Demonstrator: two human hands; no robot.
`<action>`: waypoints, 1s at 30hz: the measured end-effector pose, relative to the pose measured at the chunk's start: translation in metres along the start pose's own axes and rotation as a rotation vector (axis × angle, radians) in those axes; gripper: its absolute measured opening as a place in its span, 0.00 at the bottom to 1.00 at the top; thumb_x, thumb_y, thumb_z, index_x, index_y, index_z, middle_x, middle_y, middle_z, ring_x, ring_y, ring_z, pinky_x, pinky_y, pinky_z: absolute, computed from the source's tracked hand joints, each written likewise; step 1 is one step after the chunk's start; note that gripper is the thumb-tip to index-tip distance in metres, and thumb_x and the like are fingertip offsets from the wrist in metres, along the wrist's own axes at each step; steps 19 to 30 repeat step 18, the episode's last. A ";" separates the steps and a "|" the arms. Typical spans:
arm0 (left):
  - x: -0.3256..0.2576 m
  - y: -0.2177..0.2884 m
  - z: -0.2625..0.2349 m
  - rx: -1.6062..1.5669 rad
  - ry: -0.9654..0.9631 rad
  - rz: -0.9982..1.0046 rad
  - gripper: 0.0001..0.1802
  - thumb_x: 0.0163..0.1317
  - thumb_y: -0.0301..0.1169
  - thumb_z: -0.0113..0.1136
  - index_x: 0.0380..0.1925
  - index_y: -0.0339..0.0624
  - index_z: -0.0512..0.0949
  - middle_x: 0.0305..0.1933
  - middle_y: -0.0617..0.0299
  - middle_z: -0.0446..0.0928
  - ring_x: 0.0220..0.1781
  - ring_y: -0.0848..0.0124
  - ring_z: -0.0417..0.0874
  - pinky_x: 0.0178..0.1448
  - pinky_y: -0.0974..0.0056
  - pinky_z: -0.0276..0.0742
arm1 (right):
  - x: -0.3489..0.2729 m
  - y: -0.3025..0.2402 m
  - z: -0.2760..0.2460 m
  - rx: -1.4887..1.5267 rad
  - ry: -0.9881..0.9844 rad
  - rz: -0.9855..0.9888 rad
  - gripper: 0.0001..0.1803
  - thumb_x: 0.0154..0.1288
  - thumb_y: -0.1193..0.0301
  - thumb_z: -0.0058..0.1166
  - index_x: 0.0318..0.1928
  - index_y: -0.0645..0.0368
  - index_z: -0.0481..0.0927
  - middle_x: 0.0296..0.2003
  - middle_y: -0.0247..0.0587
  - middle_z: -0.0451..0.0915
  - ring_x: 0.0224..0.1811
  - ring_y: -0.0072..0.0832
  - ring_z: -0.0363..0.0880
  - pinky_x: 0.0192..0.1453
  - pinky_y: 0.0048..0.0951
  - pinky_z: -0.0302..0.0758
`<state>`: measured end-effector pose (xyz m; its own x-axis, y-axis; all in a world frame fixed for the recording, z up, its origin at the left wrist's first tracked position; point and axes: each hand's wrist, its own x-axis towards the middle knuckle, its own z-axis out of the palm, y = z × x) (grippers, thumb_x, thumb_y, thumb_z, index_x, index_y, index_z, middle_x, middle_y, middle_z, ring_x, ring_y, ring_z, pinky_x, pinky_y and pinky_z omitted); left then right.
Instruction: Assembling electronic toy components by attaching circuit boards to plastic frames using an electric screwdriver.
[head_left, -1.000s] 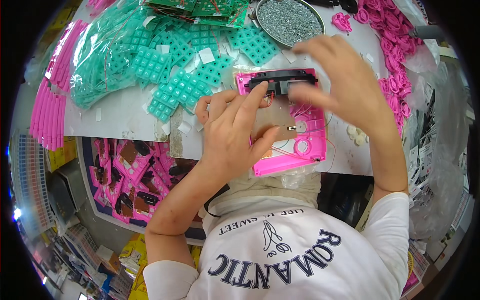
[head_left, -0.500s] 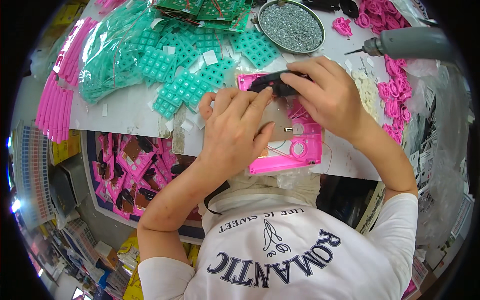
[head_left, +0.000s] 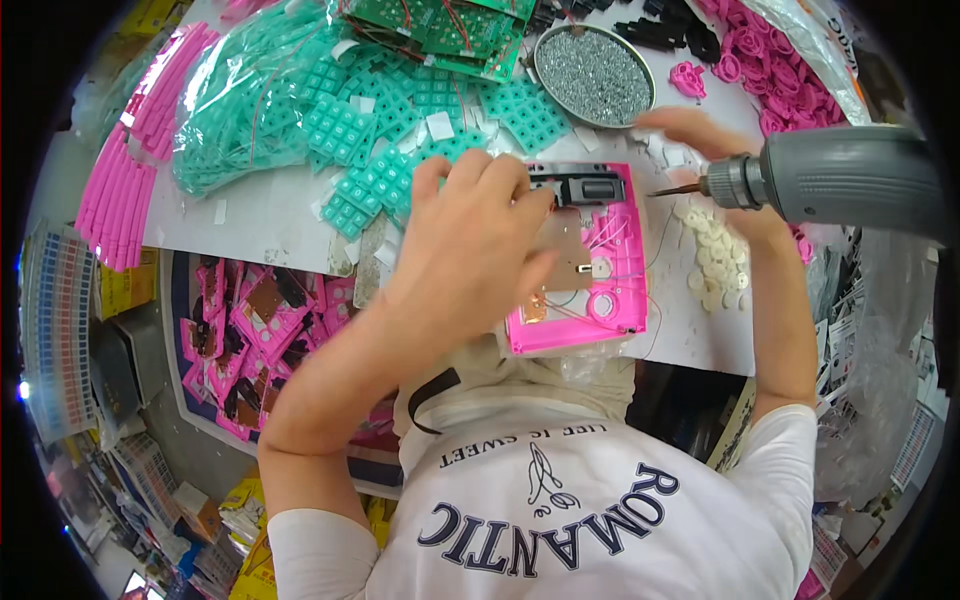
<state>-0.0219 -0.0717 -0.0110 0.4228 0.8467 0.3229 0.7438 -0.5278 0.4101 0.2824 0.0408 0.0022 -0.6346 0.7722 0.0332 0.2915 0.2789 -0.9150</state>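
Note:
In front of me lies a pink plastic casing [head_left: 628, 300] with a brown board [head_left: 562, 246], thin wires and round openings inside. A black plastic part [head_left: 590, 188] sits along its far edge. My left hand [head_left: 465, 235] is closed at the casing's left side, its index fingertip against the black part's left end; the grip's underside is hidden. My right hand [head_left: 700, 135] is off the casing, blurred, its fingers stretched out beside a grey electric screwdriver [head_left: 840, 180]. The tool partly covers this hand, and I see nothing held in it.
A round dish of screws [head_left: 592, 75] stands beyond the casing. Teal keypads [head_left: 370, 185] and green circuit boards [head_left: 440, 30] lie far left. Cream discs [head_left: 715, 255] and pink pieces [head_left: 770, 75] lie at right. Several pink assemblies [head_left: 270, 320] fill a bin below left.
My right hand has let go of the black part and moved right to the screwdriver. The screwdriver shows lower and nearer the casing. My left hand stays at the casing.

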 end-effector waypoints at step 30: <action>0.167 -0.053 0.070 0.368 -0.357 0.129 0.13 0.62 0.34 0.56 0.42 0.48 0.86 0.44 0.57 0.87 0.50 0.59 0.87 0.58 0.44 0.64 | 0.019 -0.048 0.011 0.332 0.538 -0.301 0.20 0.67 0.73 0.58 0.56 0.67 0.71 0.34 0.36 0.74 0.34 0.23 0.74 0.58 0.43 0.74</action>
